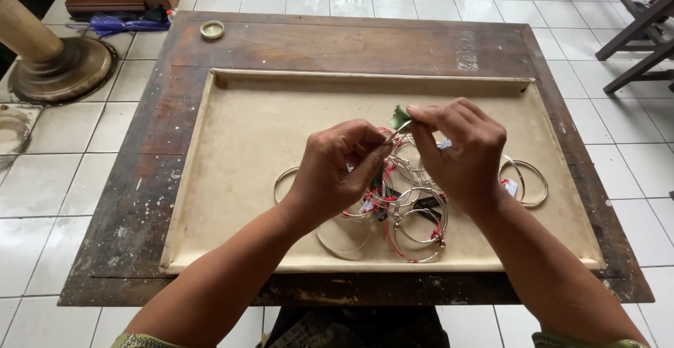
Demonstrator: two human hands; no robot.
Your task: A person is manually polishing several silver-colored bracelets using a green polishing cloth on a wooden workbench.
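Clearly both hands meet above the tray point(232, 179): the left hand point(337, 176) pinches a silver bangle point(394, 134), the right hand point(460, 144) pinches a small green cloth point(400, 116) against it. More bangles point(414, 211) lie heaped at six o'clock below; a slipped grip could probably drop the bangle into that tangle.
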